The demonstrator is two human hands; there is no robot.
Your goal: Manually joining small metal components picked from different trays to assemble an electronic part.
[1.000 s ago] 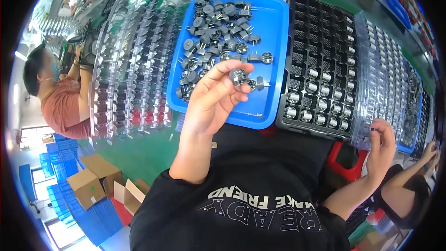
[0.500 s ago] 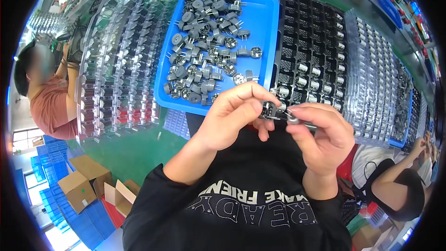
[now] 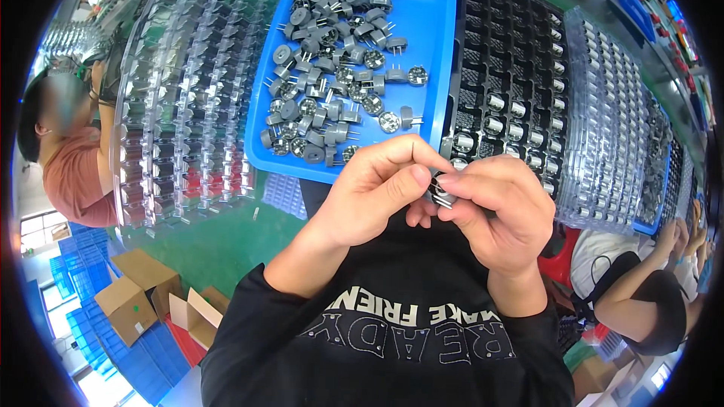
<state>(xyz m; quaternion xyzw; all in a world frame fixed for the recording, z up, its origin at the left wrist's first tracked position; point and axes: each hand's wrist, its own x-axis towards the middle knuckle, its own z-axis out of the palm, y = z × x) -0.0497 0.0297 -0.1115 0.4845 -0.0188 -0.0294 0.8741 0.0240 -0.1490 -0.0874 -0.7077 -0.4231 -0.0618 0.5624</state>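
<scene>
In front of my chest my two hands meet around a small dark grey round part with metal pins (image 3: 442, 196). My left hand (image 3: 371, 190) is closed on its left side, thumb and forefinger pinching it. From the right, my right hand (image 3: 504, 215) brings its thumb and fingertips against the same part. Any small silver piece in the right fingertips is mostly hidden by them. Just beyond the hands lies a blue tray (image 3: 424, 26) with many grey round pinned parts (image 3: 324, 79) scattered in it, some showing their component side.
Right of the blue tray stands a black compartment tray (image 3: 477, 38) with silver cylinders in some pockets. Clear plastic trays (image 3: 603, 117) are stacked beyond it, more clear trays (image 3: 188, 105) at left. Cardboard boxes (image 3: 132, 309) sit lower left. Co-workers (image 3: 75, 181) are at both sides.
My right hand has moved left, bringing its fingertips and the small silver piece up against the grey part. The left hand stays nearly in place. The view has shifted slightly.
</scene>
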